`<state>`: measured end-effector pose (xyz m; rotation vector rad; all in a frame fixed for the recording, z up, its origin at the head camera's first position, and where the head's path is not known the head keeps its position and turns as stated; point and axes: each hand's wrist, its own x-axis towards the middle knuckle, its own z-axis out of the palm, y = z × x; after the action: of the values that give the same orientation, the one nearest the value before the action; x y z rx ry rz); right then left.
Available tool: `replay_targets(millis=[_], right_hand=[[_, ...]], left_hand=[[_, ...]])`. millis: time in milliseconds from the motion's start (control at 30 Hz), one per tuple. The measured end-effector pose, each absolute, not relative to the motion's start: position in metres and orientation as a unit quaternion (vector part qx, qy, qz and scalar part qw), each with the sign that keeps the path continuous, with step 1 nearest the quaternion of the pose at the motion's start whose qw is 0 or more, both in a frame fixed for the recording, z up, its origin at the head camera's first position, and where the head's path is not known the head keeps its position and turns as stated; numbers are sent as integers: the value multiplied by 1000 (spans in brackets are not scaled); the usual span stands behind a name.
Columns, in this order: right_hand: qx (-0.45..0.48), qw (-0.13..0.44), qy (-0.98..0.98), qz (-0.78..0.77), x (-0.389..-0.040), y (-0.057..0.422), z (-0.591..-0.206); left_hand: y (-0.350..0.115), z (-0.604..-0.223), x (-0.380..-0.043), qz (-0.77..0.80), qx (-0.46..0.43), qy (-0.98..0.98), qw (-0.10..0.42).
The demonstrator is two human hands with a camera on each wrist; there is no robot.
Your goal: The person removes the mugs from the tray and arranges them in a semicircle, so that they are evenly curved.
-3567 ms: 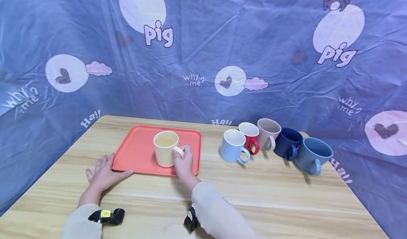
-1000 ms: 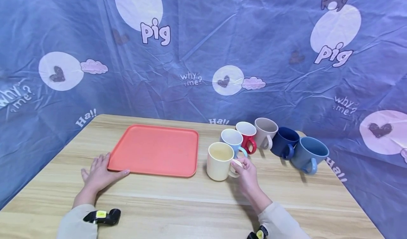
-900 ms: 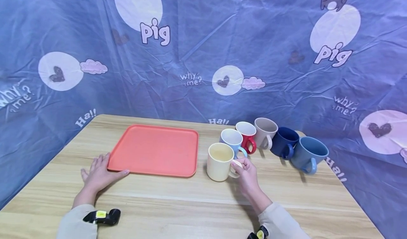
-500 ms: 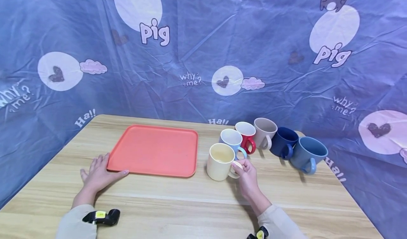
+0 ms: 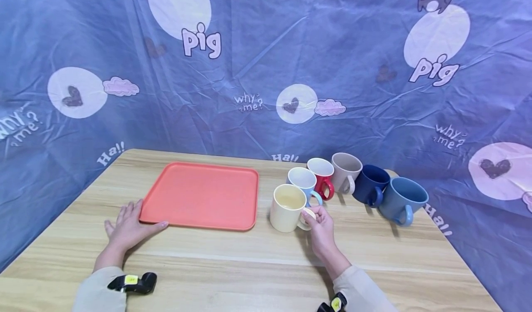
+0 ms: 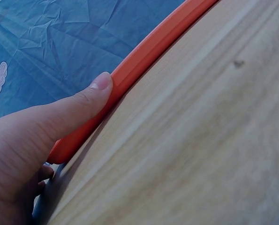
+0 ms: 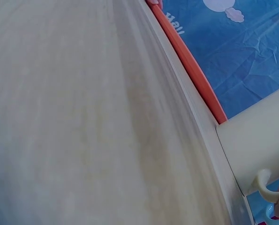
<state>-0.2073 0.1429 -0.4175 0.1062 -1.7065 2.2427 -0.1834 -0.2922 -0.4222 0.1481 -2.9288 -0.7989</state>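
Note:
A cream mug [image 5: 284, 213] stands upright on the wooden table, right of the coral tray [image 5: 203, 196]. My right hand [image 5: 322, 231] pinches its handle [image 7: 266, 190] between thumb and fingers. In the right wrist view the mug's base is right at the tabletop, with the tray's edge beyond it. My left hand [image 5: 130, 229] lies spread at the tray's near left corner, the thumb along the front edge and the other fingers by the left side. The left wrist view shows that thumb [image 6: 83, 103] against the tray's rim; the other fingers are mostly hidden there.
Right behind the cream mug is a light blue mug [image 5: 300, 178]. A red mug [image 5: 322, 178], a grey-beige mug [image 5: 342, 176], a navy mug [image 5: 370, 183] and a larger blue mug [image 5: 401, 203] continue the row rightward. A printed blue cloth [image 5: 249, 136] hangs behind the table.
Since the earliest frame, my right hand has moved the cream mug from the tray rightward to the table. Over the last second, mug and hands are nearly still; the left hand stays at the tray.

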Motion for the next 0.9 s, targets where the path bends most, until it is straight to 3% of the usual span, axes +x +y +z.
replay_targets(millis=[300,900], right_hand=[[-10,142,-604,784,-204,140,-408],[1,159,-617,771,-205,142,-413]], left_hand=[[-292,-422,-184,-264,50,-962,47],[-295,-424,-185,-263,48,-963,44]])
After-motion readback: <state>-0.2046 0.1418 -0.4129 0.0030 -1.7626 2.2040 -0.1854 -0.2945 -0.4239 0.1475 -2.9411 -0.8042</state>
